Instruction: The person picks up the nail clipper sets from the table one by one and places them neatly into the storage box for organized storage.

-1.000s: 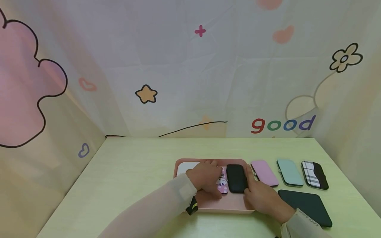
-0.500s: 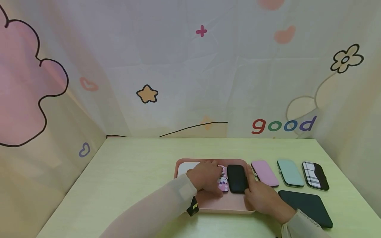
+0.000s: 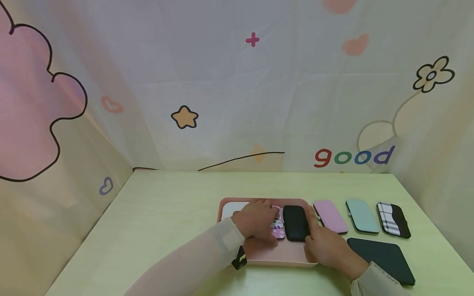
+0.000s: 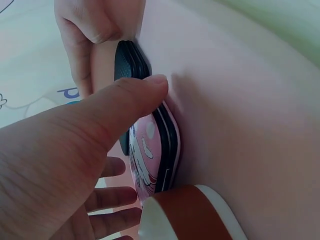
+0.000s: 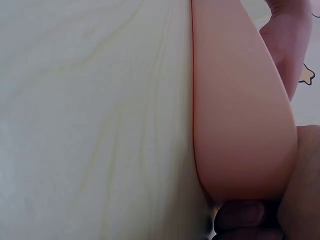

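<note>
A pink tray point(image 3: 281, 255) lies on the table in the head view. My left hand point(image 3: 256, 220) reaches into it and holds a slim pink clamshell case point(image 3: 278, 228) with a cartoon print. In the left wrist view the thumb point(image 4: 142, 95) lies on the near end of this case and the fingers are at its far side. To its right lies a black case point(image 3: 295, 224). My right hand point(image 3: 326, 246) grips the tray's right wall, fingers curled at the outer side, as the right wrist view shows. A white case point(image 3: 228, 209) with a brown band is partly hidden by my left hand.
Right of the tray lie a plain pink case point(image 3: 331, 217), a mint case point(image 3: 362, 216) and a plaid-and-black case point(image 3: 393, 220). Nearer stands a larger flat black case point(image 3: 383, 259), partly covered by my right sleeve. A printed curtain point(image 3: 222, 82) closes the table's back and sides.
The view has shifted slightly. Both hands stay at nearly the same places on the printed pink case and the tray.
</note>
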Demonstrator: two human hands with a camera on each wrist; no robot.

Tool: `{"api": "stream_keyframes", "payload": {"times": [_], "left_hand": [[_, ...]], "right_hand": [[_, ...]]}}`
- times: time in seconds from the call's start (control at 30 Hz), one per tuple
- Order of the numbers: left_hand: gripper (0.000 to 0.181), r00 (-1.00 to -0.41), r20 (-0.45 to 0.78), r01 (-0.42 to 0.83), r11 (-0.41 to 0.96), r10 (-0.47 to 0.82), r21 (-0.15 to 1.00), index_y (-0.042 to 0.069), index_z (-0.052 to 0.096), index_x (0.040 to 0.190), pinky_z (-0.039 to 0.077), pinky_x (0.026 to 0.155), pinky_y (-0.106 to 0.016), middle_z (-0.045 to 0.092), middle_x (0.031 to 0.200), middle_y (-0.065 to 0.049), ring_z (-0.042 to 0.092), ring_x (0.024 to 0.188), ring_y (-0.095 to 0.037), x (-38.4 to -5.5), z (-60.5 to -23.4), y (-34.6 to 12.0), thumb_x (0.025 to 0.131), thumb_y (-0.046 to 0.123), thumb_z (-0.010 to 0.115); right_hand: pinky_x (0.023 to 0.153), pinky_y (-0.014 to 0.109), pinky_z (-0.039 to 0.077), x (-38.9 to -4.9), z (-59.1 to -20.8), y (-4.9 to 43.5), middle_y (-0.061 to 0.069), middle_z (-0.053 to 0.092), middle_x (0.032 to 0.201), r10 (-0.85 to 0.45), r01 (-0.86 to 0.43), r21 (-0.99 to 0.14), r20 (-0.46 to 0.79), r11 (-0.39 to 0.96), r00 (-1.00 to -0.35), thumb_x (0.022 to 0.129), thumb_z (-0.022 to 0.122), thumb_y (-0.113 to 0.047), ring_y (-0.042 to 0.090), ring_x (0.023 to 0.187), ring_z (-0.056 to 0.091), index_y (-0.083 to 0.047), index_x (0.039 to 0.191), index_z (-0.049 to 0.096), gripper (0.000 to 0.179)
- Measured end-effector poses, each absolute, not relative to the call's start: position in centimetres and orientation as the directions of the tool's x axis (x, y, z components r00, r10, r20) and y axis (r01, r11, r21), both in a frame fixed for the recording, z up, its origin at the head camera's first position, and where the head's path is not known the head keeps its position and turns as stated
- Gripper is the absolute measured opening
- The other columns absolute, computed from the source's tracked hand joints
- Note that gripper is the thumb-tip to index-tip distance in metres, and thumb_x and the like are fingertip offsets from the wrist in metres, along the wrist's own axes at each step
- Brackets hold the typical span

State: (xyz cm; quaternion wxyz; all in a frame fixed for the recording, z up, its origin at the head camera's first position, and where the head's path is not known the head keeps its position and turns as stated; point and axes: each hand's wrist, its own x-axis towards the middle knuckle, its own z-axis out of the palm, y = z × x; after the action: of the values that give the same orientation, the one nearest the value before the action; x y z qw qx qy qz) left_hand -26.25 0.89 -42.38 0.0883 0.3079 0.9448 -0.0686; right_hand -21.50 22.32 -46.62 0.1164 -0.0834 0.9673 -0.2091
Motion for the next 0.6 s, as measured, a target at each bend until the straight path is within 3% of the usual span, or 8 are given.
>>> {"api": "stream_keyframes", "payload": {"times": [0.3,0.47,0.6], "left_hand": [[0.082,-0.798,-0.156,0.594,0.803,0.583,-0.039,0.023,0.047,0.145,0.037,0.114,-0.033,0.052,0.145,0.004,0.05,0.131,-0.016,-26.2,-42.4,0.1,0.081,0.069,0.067],[0.08,-0.801,-0.101,0.594,0.804,0.591,-0.008,0.021,0.049,0.142,0.046,0.103,-0.029,0.055,0.136,0.002,0.054,0.118,-0.015,-26.2,-42.5,-0.8,0.081,0.071,0.065],[0.081,-0.809,-0.053,0.585,0.811,0.585,0.021,0.023,0.047,0.144,0.047,0.097,-0.028,0.054,0.136,0.001,0.053,0.117,-0.017,-26.3,-42.8,-1.7,0.082,0.071,0.064]], "right_hand": [[0.062,0.035,0.042,-21.5,-46.7,22.4,0.015,0.069,0.108,-0.215,-0.118,-0.421,-0.191,0.899,-0.958,0.098,0.046,-0.02,0.017,0.069,0.055,-0.008,0.16,-0.012,0.085],[0.061,0.036,0.042,-21.5,-46.7,22.3,0.014,0.069,0.103,-0.221,-0.126,-0.421,-0.187,0.898,-0.957,0.098,0.047,-0.019,0.018,0.069,0.055,-0.008,0.16,-0.012,0.086],[0.06,0.036,0.042,-21.4,-46.7,22.3,0.012,0.068,0.098,-0.22,-0.125,-0.423,-0.184,0.897,-0.958,0.098,0.047,-0.019,0.018,0.068,0.054,-0.008,0.16,-0.011,0.085]]}}
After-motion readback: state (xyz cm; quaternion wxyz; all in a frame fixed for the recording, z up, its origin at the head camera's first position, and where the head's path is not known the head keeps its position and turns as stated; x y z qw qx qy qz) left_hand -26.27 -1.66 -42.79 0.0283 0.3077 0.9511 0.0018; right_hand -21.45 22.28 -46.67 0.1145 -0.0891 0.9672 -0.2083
